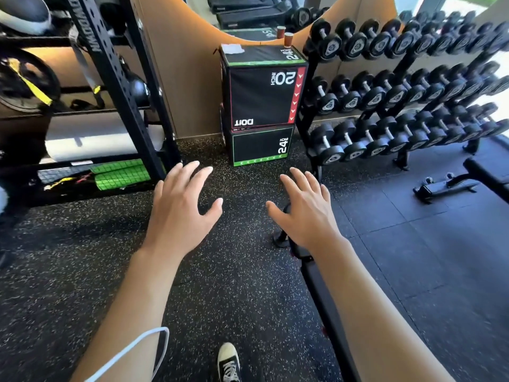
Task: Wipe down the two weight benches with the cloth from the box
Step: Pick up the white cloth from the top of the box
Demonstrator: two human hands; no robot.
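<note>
A white cloth (233, 48) lies on the top left corner of the upper black plyo box (261, 97), which stands on a second box against the wall. One black weight bench (327, 299) runs under my right forearm, mostly hidden by it. Part of another bench (484, 175) shows at the right edge. My left hand (181, 205) and my right hand (305, 210) are held out over the floor, fingers spread, holding nothing, well short of the boxes.
A three-tier dumbbell rack (399, 92) fills the right. A black storage rack (121, 78) with plates, bands and green mats stands on the left. Two brown cups (288, 40) sit on the box's far right corner. Speckled rubber floor (234, 271) lies between.
</note>
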